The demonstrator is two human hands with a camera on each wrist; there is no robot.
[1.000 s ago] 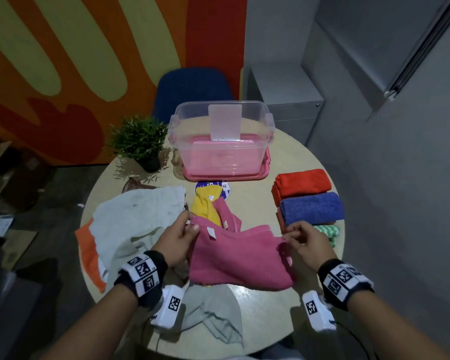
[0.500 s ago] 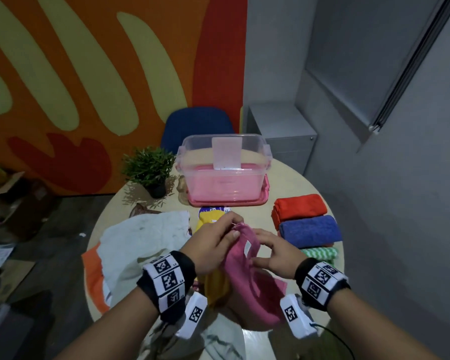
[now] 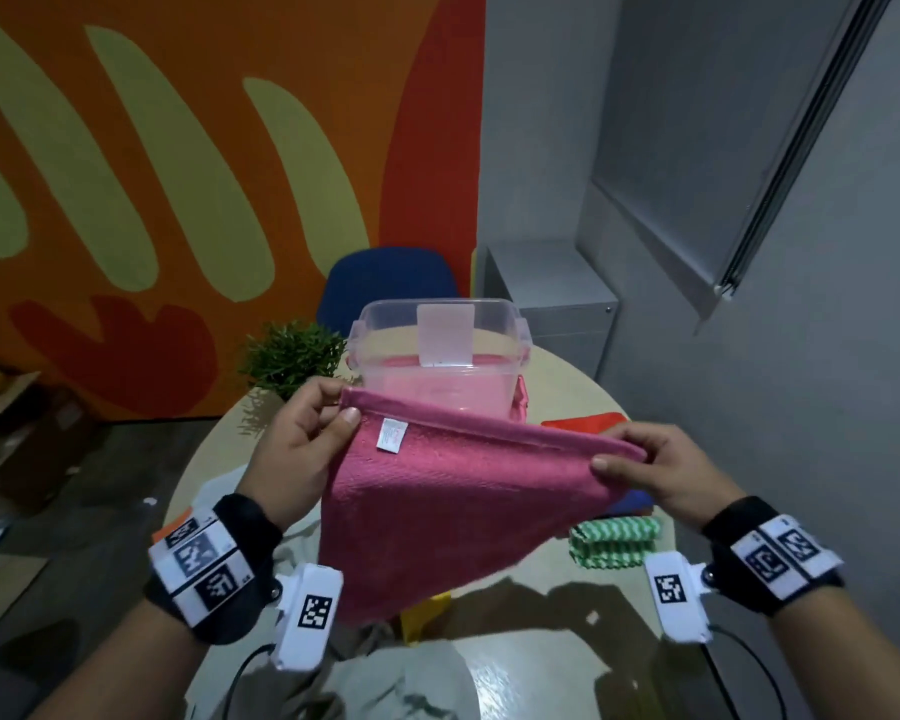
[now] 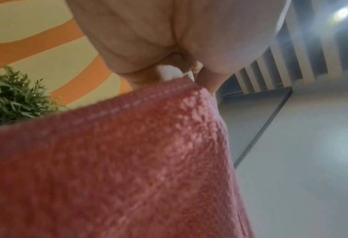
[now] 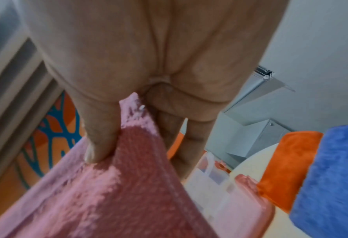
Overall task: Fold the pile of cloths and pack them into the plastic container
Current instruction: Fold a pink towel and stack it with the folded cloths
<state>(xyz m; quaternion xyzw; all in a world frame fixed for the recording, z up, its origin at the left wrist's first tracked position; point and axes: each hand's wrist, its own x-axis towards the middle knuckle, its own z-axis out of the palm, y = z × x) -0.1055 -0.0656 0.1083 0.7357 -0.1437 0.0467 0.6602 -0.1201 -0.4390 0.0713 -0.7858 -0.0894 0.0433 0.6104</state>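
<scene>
- Above the round surface (image 3: 557, 392), a pink cloth (image 3: 437, 511) hangs stretched between two raised hands, its top hem taut and its lower corner drooping to a point at 6 o'clock.
- Left hand (image 3: 292, 449): its grip is closed on the cloth's upper left corner, thumb in front and fingers curled behind, just beside a small white label (image 3: 392, 434) sewn under the hem.
- Right hand (image 3: 661, 470): its grip pinches the upper right corner, thumb pressed on the near face; the right wrist view shows fingers (image 5: 100, 128) clamping the fabric edge.
- At 12 o'clock beyond the cloth stands the clear plastic container (image 3: 440, 356), open-topped, resting on a pink lid.
- At 3 o'clock lie folded cloths: an orange cloth (image 5: 287, 164) touching a blue cloth (image 5: 330, 182), with a green-and-white patterned cloth (image 3: 614, 543) nearer the person.
- At 11 o'clock sits a small potted plant (image 3: 292, 356); behind the container stands a blue chair (image 3: 385, 283).
- At 6 o'clock, grey cloth (image 3: 401, 688) lies crumpled under the hanging corner, with a yellow cloth (image 3: 424, 613) peeking out.
</scene>
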